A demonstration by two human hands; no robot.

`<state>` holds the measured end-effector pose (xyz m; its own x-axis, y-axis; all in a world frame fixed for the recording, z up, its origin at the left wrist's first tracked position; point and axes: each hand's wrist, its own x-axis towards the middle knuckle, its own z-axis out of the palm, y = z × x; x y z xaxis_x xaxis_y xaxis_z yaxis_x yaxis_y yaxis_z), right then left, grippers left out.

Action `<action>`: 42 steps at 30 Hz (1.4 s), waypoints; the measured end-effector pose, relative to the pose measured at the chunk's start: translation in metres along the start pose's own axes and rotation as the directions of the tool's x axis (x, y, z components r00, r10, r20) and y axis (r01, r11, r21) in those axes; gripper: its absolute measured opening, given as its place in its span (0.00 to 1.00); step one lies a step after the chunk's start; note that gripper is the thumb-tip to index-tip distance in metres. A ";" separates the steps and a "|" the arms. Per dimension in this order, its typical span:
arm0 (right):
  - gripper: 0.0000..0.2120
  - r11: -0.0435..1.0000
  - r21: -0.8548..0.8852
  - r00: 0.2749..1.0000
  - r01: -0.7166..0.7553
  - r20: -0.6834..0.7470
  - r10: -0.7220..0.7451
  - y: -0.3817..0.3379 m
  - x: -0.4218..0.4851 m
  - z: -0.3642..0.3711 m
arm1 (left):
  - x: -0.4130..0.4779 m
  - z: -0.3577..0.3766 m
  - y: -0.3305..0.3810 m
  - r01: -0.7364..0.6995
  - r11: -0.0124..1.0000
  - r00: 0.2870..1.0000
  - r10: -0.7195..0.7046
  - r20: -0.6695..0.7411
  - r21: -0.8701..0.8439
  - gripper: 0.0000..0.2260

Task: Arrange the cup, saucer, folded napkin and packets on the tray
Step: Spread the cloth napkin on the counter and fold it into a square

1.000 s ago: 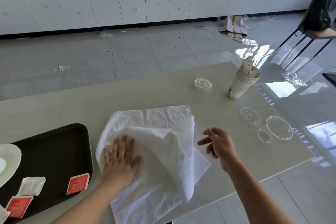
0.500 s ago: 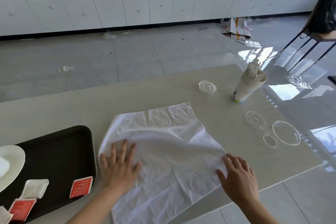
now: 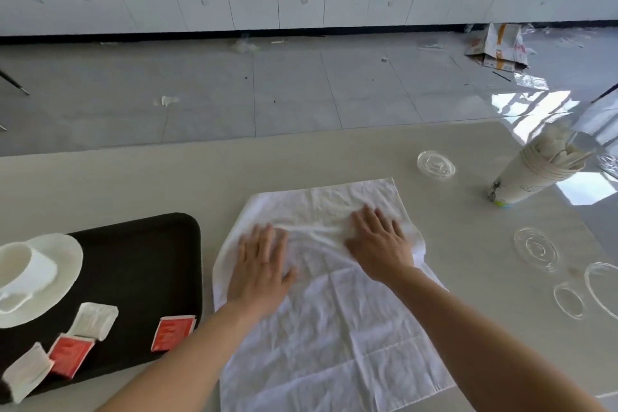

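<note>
Folding step. The napkin (image 3: 334, 338) lies on the surface (image 3: 334, 157) just right of the black tray (image 3: 140, 257), with a ridge of cloth near our fingertips. Left hand (image 3: 259, 269) and right hand (image 3: 378, 241) press flat on it, fingers straight, neither grip closed. Cup (image 3: 20, 264), saucer (image 3: 68, 252) and packets (image 3: 172, 333) are on the tray. Next, we judge: pinch an edge, fold over, match corners.

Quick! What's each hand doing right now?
Left hand: open, pressing flat on the white napkin.
Right hand: open, flat on the napkin too.
</note>
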<state>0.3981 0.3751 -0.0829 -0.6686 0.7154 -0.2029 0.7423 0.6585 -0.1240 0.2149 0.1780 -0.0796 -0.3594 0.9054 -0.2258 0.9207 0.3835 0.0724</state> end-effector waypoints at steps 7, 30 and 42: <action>0.33 1.000 0.005 0.996 -0.014 -0.085 0.014 0.049 -0.017 0.020 | 0.010 -0.020 0.000 0.378 0.781 0.766 -0.565 -0.307 -0.497 0.14; 0.32 1.000 -0.013 0.993 -0.021 -0.118 0.019 0.045 -0.010 0.018 | 0.052 -0.066 -0.024 0.298 0.722 0.613 -0.646 -0.454 -0.625 0.20; 0.35 0.999 -0.036 0.996 -0.023 -0.083 0.020 0.037 0.007 0.015 | 0.038 0.016 -0.022 0.196 0.981 0.973 -0.194 -0.127 0.004 0.34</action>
<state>0.4220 0.4009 -0.1038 -0.6548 0.7456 -0.1236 0.7556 0.6496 -0.0840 0.1836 0.2014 -0.1051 -0.5474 0.8295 -0.1102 0.8330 0.5528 0.0227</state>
